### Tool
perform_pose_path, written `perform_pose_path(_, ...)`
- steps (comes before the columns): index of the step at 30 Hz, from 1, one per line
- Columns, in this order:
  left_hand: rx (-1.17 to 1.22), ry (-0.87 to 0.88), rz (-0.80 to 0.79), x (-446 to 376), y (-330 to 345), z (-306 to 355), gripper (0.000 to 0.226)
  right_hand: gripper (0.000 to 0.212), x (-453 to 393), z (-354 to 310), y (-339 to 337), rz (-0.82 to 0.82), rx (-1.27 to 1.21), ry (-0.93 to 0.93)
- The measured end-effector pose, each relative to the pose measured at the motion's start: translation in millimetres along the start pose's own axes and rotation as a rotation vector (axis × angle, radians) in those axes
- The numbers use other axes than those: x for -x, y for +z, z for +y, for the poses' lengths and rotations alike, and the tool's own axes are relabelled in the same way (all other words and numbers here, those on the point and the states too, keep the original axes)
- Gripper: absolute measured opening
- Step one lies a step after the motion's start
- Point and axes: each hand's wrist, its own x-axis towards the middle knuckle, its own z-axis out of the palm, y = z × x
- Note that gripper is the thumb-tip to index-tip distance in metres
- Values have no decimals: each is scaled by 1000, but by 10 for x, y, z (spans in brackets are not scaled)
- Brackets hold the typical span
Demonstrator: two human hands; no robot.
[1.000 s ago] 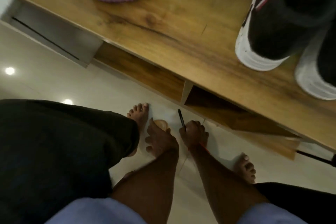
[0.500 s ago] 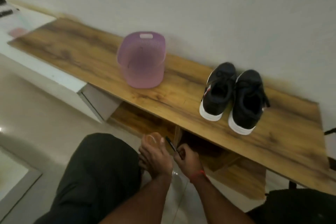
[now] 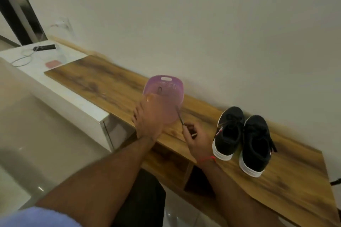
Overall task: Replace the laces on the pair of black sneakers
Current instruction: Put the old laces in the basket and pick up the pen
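Well, hardly started: the black sneakers (image 3: 243,139) sit side by side on the long wooden tabletop (image 3: 110,86), right of the purple basket (image 3: 164,92), laces apparently in place. Pale wall behind, glossy tiled floor below, white cabinet left of the basket. Left hand (image 3: 145,125) is blurred at the basket, grip unclear; right hand (image 3: 195,138) pinches a thin dark tool (image 3: 180,118).

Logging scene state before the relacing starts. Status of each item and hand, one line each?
left sneaker: upright on bench, still laced
right sneaker: upright beside it, touching, still laced
purple basket: upright on the bench
left hand: in front of the basket, holds something orange-tinted, blurred
right hand: pinches a thin dark tool
thin dark tool: held tilted, tip toward basket
wooden bench: carries basket and sneakers
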Motion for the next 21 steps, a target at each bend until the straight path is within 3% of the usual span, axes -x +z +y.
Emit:
perform_pose_path(6, -164, 61, -81, -874, -76, -65, 62, 11, -960, -358, 72, 67, 10, 137)
perform_pose_path(13, -619, 126, -469, -1201, 130, 164, 51, 27, -1822, -431, 355, -164, 750, 130)
perform_pose_path(16, -770, 156, -624, -1230, 294, 215, 46, 31, -2009, -342, 562, -259, 901, 137)
perform_pose_path(21, -868, 166, -767, -1372, 615, 64, 48, 28, -2199, -135, 856, -276, 1086, 105)
